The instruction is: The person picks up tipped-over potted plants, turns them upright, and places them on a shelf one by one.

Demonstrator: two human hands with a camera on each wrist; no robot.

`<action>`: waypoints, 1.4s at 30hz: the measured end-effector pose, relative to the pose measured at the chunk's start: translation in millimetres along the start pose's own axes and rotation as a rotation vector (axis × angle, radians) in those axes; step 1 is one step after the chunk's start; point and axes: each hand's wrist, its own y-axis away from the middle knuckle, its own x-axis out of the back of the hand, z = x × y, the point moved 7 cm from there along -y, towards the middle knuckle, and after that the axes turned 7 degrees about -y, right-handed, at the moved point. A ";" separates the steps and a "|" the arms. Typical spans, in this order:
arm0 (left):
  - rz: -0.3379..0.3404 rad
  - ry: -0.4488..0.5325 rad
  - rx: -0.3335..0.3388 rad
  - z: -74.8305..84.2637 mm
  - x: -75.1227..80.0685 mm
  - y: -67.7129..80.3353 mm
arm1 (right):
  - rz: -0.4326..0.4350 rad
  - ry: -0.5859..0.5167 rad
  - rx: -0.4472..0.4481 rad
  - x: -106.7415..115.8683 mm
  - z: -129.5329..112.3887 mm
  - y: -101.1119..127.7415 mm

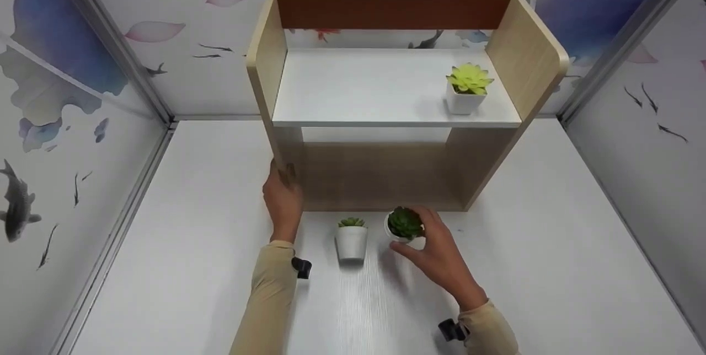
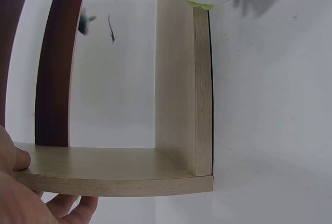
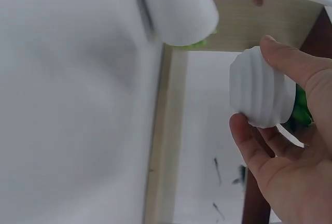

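My right hand [image 1: 411, 234] grips a dark green succulent in a white ribbed pot [image 1: 404, 225], just in front of the wooden shelf unit's [image 1: 386, 173] lower opening. In the right wrist view the thumb and fingers [image 3: 244, 136] curl round this ribbed pot [image 3: 262, 94]. My left hand [image 1: 281, 176] holds the front edge of the shelf's left side panel [image 2: 114, 175] near its base, thumb [image 2: 15, 156] on one face and fingers under it. Between the hands, a small light green succulent in a plain white pot [image 1: 351, 238] stands on the table.
A yellow-green succulent in a white pot [image 1: 468, 87] stands at the right end of the white upper shelf board [image 1: 358, 90]. The white table [image 1: 182, 245] is enclosed by patterned partition walls [image 1: 66, 96] on three sides.
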 end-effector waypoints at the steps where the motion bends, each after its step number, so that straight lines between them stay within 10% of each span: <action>1: -0.002 0.001 0.003 -0.2 -0.4 0.0 | 0.007 0.003 0.008 2.5 -4.2 0.2; 42: -0.010 0.013 0.001 0.3 -0.1 0.8 | 0.206 -0.112 0.397 119.4 -214.6 -53.4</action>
